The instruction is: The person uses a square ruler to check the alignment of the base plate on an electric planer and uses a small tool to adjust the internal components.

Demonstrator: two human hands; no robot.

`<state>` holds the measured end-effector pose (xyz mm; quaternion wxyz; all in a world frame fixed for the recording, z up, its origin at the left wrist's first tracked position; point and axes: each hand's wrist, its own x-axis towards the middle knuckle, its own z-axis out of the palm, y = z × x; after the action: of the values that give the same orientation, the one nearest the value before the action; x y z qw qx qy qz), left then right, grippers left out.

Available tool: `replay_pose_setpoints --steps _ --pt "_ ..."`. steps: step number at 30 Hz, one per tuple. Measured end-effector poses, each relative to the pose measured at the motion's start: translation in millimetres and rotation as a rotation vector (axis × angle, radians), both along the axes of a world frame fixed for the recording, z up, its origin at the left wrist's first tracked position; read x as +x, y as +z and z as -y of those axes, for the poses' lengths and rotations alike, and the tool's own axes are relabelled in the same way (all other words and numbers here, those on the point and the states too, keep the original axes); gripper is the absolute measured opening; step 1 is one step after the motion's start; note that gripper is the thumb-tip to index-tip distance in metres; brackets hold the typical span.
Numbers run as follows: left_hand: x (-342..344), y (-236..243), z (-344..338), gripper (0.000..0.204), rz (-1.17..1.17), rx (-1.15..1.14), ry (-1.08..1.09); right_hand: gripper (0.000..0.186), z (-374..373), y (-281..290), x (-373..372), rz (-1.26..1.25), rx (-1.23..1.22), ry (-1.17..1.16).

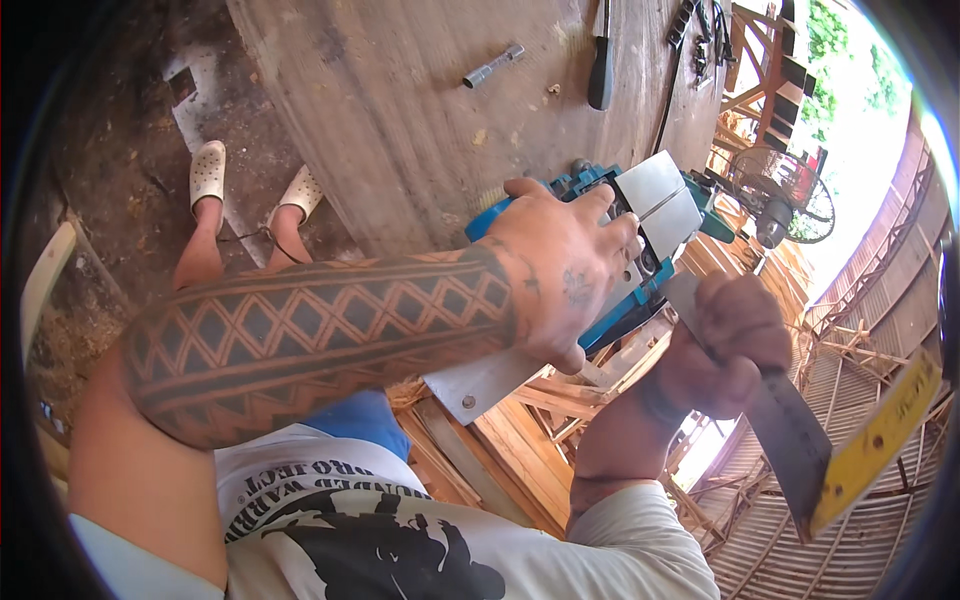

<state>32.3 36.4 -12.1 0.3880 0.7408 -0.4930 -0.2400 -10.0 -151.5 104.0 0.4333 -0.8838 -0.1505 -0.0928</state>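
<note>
My left hand (565, 270), at the end of a tattooed forearm, grips a blue power planer (625, 320) with silver sole plates (660, 200), its fingers curled over the tool. A metal plate (468, 395) with a hole sticks out beneath my wrist. My right hand (730, 330), right of the planer, is closed round the steel blade of a square (795, 430), whose yellow arm (880, 440) points up to the right. Part of the planer is hidden behind my left hand.
A wooden worktop (370, 120) holds a metal tube tool (492, 65), a black-handled tool (600, 75) and dark cords (700, 40). A caged fan (780, 190) stands at the right. Timber (520, 440) lies behind my right arm; my feet in white clogs (208, 175) rest on the dark floor.
</note>
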Motion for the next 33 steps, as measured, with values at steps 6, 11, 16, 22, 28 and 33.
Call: replay_pose_setpoints --steps 6,11,16,22,28,33 --pt "-17.7 -31.7 -6.7 0.105 -0.009 -0.291 0.124 0.057 -8.5 13.3 -1.3 -0.141 -0.427 -0.182" --pt "6.5 -49.5 -29.6 0.136 0.061 -0.696 -0.003 0.071 -12.5 -2.7 32.4 -0.162 -0.64 0.285" --pt "-27.0 -42.3 -90.1 0.098 -0.973 -0.839 -0.238 0.067 -22.8 -0.5 32.8 -0.065 -0.648 0.399" --pt "-34.1 -55.1 -86.9 0.049 -0.953 -0.785 -0.16 0.066 -5.6 -7.5 -0.8 0.185 -0.656 0.13" --pt "-44.6 -50.6 -74.5 0.027 -0.971 -0.951 0.186 0.058 -1.8 -48.7 -73.8 -0.087 0.003 -1.003" --pt "-57.7 -62.5 -69.0 0.033 -0.952 -0.927 0.198 0.053 -14.3 -62.8 -67.1 -0.287 0.375 -1.045"
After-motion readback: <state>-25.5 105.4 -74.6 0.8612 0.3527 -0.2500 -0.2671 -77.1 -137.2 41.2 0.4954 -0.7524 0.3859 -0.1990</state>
